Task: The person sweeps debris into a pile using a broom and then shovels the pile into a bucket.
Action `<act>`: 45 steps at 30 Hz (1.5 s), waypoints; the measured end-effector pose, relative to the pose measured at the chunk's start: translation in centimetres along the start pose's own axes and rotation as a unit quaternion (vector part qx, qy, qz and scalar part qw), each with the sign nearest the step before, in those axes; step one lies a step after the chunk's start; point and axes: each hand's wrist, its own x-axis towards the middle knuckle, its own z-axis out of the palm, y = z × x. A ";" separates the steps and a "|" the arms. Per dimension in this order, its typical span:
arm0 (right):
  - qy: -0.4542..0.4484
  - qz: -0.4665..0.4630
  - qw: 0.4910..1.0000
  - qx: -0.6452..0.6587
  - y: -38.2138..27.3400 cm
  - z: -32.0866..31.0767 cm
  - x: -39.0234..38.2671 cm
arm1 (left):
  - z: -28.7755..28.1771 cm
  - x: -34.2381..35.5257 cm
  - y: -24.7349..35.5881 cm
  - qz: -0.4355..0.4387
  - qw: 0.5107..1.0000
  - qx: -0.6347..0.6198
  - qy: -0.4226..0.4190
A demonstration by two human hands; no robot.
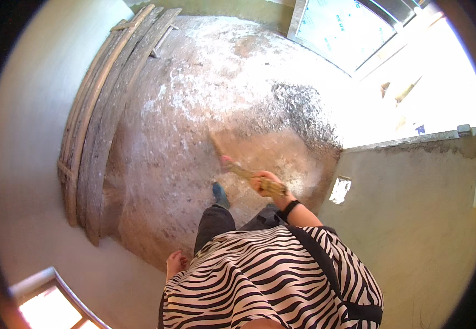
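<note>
At my far left, the planks (101, 120) lie along the foot of the pale wall (27, 164), with the bare, blotchy floor (155, 164) spreading out from them.

Nearer me, my left fingers (178, 259) hang low beside my trouser leg, loosely curled, with nothing that I can see in them; they take no part in the work. My left boot (221, 195), blue, is planted on the floor just right of that.

Ahead of it is what I take for a broom (243, 172), slanting from my right hand down toward the middle of the floor, a pink band near its far part. That far end is blurred, so I judge I am mid-stroke, sweeping; whether it touches the floor I cannot tell.

My right fingers (264, 177) are wrapped closed around the handle, its butt sticking out past my palm toward the black band (290, 209) on my wrist. To carry the stroke on, I think I need this firm grip, a loose wrist and the far end held low.

Farther right, beyond the broom, a dark patch (306, 109) of grit mottles the floor before the right wall (408, 197).
</note>
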 end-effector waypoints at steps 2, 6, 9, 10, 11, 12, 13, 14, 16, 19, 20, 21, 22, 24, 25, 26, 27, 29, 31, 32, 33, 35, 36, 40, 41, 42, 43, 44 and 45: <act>-0.030 -0.054 0.997 0.055 -3.0 -2.5 -2.9 | -2.1 2.4 2.9 0.016 0.999 -0.047 -0.015; 0.154 -0.215 0.963 0.059 -2.6 1.1 -8.1 | -8.4 6.2 7.2 0.014 0.998 -0.061 0.008; 0.343 -0.332 0.853 -0.212 -1.3 0.8 -8.2 | -10.3 11.6 11.6 -0.027 1.000 -0.009 -0.011; 0.375 -0.329 0.836 -0.231 -1.4 0.1 -7.8 | -11.8 14.8 12.5 -0.012 0.998 -0.018 -0.055; 0.380 -0.353 0.830 -0.205 -0.4 1.1 -7.6 | -12.2 16.1 14.5 -0.008 0.998 -0.010 -0.061; 0.346 -0.383 0.844 -0.146 -0.5 2.0 -8.0 | -12.2 17.4 16.5 0.000 1.000 0.002 -0.031; 0.313 -0.412 0.852 -0.082 -0.1 2.8 -8.7 | -12.1 18.5 18.6 0.008 1.000 0.020 -0.004; 0.272 -0.401 0.875 -0.025 0.0 4.0 -9.4 | -11.5 19.4 20.4 0.010 0.999 0.033 -0.012; 0.272 -0.395 0.877 -0.037 0.3 6.1 -9.1 | -9.0 20.7 24.3 0.018 0.998 0.048 -0.024; 0.228 -0.337 0.913 -0.026 -0.8 9.2 -4.6 | -7.7 25.8 29.5 0.040 0.994 0.074 -0.076; 0.200 -0.306 0.931 -0.018 -1.3 9.3 -2.9 | -5.3 25.9 31.8 0.058 0.987 0.107 -0.103; 0.170 -0.273 0.947 -0.012 -2.0 9.7 -1.2 | -2.9 25.9 34.0 0.076 0.979 0.138 -0.127; 0.165 -0.241 0.956 -0.017 -2.5 11.1 1.0 | -1.0 25.1 36.3 0.083 0.978 0.148 -0.121; 0.114 -0.196 0.973 -0.036 -4.1 13.4 5.8 | 2.6 23.2 41.4 0.115 0.966 0.171 -0.155; 0.071 -0.175 0.981 -0.047 -4.7 13.9 8.7 | 3.3 22.2 43.6 0.113 0.965 0.184 -0.147; 0.048 -0.141 0.989 -0.026 -5.5 15.0 11.2 | 4.2 21.5 45.4 0.115 0.962 0.186 -0.164; 0.024 -0.110 0.994 -0.010 -6.7 16.1 13.3 | 5.1 20.9 47.0 0.118 0.958 0.184 -0.184; 0.039 -0.107 0.994 0.003 -8.9 17.6 16.6 | 6.4 20.3 49.7 0.114 0.958 0.198 -0.176; 0.055 -0.095 0.994 0.013 -10.2 19.0 16.9 | 6.7 20.1 51.9 0.117 0.959 0.194 -0.172; 0.089 -0.163 0.983 -0.012 -10.2 20.7 14.7 | 6.8 20.3 52.7 0.114 0.959 0.197 -0.168; 0.122 -0.233 0.964 -0.033 -10.4 21.1 12.8 | 6.8 20.4 53.5 0.098 0.961 0.211 -0.148; 0.035 -0.232 0.972 -0.008 -12.8 14.9 9.0 | 7.1 21.3 55.5 0.085 0.957 0.239 -0.137; 0.010 -0.245 0.966 0.075 -13.4 13.3 7.0 | 6.4 22.2 56.2 0.073 0.951 0.262 -0.144; -0.012 -0.299 0.926 0.230 -13.8 12.5 0.2 | 8.1 24.8 60.7 0.053 0.931 0.332 -0.144; 0.035 -0.339 0.916 0.211 -13.8 13.2 -0.5 | 8.9 25.4 62.2 0.061 0.922 0.354 -0.143; 0.081 -0.377 0.903 0.192 -13.4 14.0 -0.6 | 9.5 25.9 63.7 0.064 0.917 0.365 -0.149; 0.079 -0.394 0.894 0.201 -12.9 14.3 -0.4 | 11.2 26.5 65.3 0.078 0.912 0.365 -0.172; 0.202 -0.407 0.886 0.093 -12.4 14.5 0.8 | 12.5 27.0 66.8 0.088 0.906 0.366 -0.193; 0.323 -0.408 0.854 -0.011 -11.8 14.8 2.3 | 13.9 27.6 68.4 0.098 0.899 0.368 -0.215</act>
